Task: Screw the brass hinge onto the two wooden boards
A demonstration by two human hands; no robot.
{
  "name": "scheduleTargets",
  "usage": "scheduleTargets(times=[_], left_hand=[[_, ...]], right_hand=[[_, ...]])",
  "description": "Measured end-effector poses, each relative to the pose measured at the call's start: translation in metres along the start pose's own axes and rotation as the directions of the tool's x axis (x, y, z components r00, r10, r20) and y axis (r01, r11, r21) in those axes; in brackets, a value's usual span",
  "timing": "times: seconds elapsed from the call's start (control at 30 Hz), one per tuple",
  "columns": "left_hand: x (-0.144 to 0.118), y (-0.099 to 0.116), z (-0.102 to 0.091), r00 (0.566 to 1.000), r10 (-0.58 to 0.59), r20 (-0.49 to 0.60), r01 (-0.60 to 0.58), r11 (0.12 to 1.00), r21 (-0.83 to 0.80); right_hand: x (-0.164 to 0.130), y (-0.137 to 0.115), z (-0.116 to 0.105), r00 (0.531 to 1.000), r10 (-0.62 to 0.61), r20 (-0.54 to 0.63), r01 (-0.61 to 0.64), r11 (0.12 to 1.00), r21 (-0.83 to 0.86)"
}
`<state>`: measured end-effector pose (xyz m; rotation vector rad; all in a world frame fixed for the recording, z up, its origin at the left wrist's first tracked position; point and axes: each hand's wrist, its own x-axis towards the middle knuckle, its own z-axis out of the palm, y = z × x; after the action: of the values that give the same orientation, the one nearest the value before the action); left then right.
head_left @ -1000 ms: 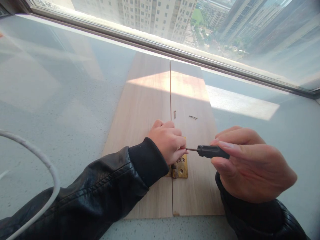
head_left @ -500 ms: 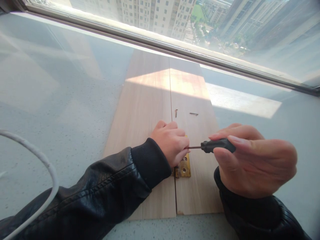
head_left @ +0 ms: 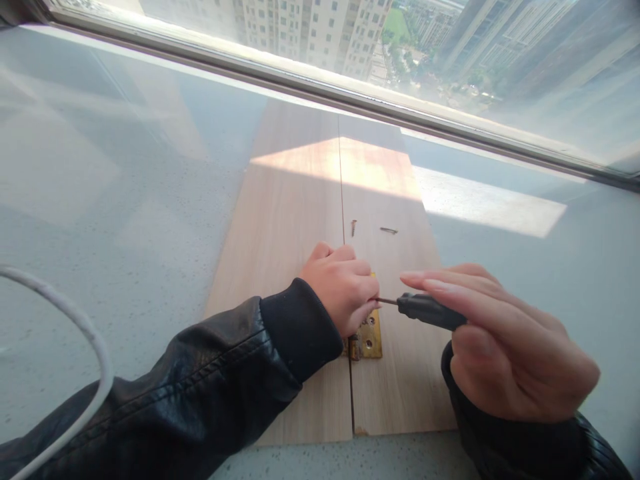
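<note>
Brass hinge [head_left: 369, 337] across two pale boards [head_left: 295, 220]
Right hand [head_left: 505, 340] grips black screwdriver [head_left: 427, 311]; left hand [head_left: 343, 290] curled shut over hinge.

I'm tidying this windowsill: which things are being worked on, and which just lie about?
In use: black-handled screwdriver in right hand; brass hinge under left hand; two pale wooden boards.

Lying about: two small loose screws; white cable.

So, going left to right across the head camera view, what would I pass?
White cable → left hand → brass hinge → black screwdriver → right hand.
</note>
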<state>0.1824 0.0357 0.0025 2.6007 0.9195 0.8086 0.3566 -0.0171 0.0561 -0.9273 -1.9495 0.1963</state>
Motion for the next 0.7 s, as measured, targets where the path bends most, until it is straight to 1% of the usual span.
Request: scheduleTargets(times=[0.07, 0.17, 0.27, 0.3, 0.43, 0.53, 0.63, 0.7], left_hand=[[0.0, 0.001, -0.002, 1.0, -0.001, 0.004, 0.001, 1.0, 0.001], [0.0, 0.0, 0.0, 1.0, -0.008, 0.018, 0.008, 1.0, -0.012], [0.001, -0.002, 0.003, 1.0, -0.005, 0.026, 0.005, 1.0, -0.022], [0.001, -0.002, 0.004, 0.999, -0.004, 0.032, 0.005, 1.0, -0.024], [0.001, -0.004, 0.005, 0.997, -0.054, 0.052, 0.056, 0.998, -0.032], [0.001, -0.005, 0.005, 0.998, -0.057, 0.028, 0.058, 0.997, -0.044], [0.001, -0.005, 0.005, 1.0, -0.015, -0.024, 0.014, 0.999, -0.047], [0.0, -0.004, 0.006, 0.999, 0.003, -0.046, -0.005, 0.999, -0.04]], right_hand=[[0.0, 0.001, -0.002, 1.0, 0.009, 0.028, -0.011, 0.998, 0.056], [-0.003, 0.003, -0.005, 0.999, 0.041, 0.014, -0.042, 0.992, 0.123], [-0.005, 0.003, -0.007, 0.996, 0.068, 0.056, -0.076, 0.985, 0.154], [-0.004, 0.002, -0.007, 0.996, 0.074, 0.051, -0.081, 0.985, 0.154], [0.0, 0.0, -0.005, 0.995, 0.091, -0.04, -0.086, 0.988, 0.128], [0.001, -0.002, -0.003, 0.995, 0.093, -0.022, -0.09, 0.989, 0.113], [0.0, -0.005, -0.002, 0.994, 0.111, -0.003, -0.11, 0.989, 0.098], [-0.001, -0.008, -0.004, 0.989, 0.142, 0.034, -0.144, 0.986, 0.087]])
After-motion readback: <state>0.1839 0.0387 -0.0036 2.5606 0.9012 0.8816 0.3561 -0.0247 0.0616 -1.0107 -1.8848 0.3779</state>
